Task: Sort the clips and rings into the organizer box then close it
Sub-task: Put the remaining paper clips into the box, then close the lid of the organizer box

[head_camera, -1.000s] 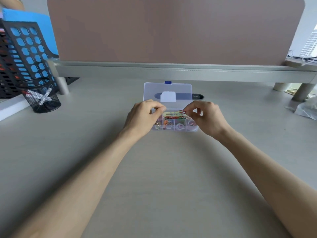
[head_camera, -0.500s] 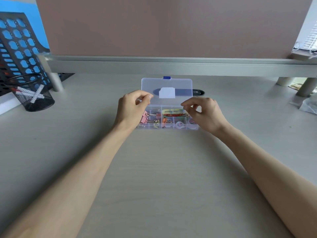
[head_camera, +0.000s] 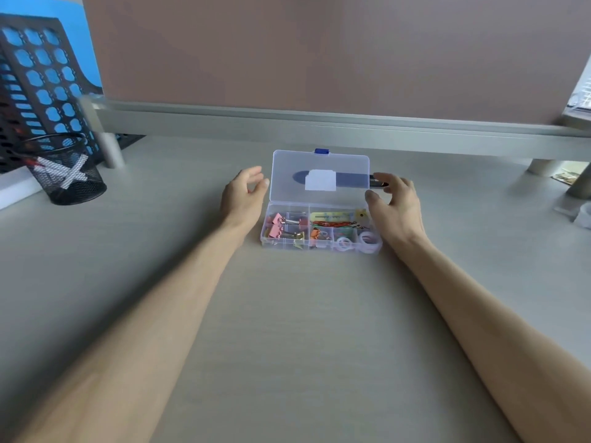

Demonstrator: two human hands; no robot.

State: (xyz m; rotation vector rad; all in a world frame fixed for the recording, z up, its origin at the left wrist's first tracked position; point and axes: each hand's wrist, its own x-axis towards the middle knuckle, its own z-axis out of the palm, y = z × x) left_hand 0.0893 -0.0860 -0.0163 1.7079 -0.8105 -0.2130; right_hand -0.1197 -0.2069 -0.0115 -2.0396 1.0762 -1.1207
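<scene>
A clear plastic organizer box (head_camera: 321, 247) stands on the desk with its lid (head_camera: 319, 164) raised upright; a blue latch (head_camera: 321, 151) sits on the lid's top edge. Its compartments hold pink and orange binder clips (head_camera: 277, 226), coloured paper clips (head_camera: 332, 223) and pale rings (head_camera: 344, 244). My left hand (head_camera: 243, 193) hovers just left of the lid, fingers apart, holding nothing. My right hand (head_camera: 394, 203) is spread open at the lid's right edge, with nothing in it.
A black mesh pen cup (head_camera: 65, 171) and a black perforated file holder (head_camera: 35, 84) stand at the left. A grey rail (head_camera: 319, 123) under the brown partition runs behind the box. A dark pen (head_camera: 379, 180) lies behind the lid. A tape roll (head_camera: 583, 215) is far right.
Both hands have let go of the lid's front edge and moved outward to either side of the box. The lid has stayed upright. The view has shifted closer and slightly left.
</scene>
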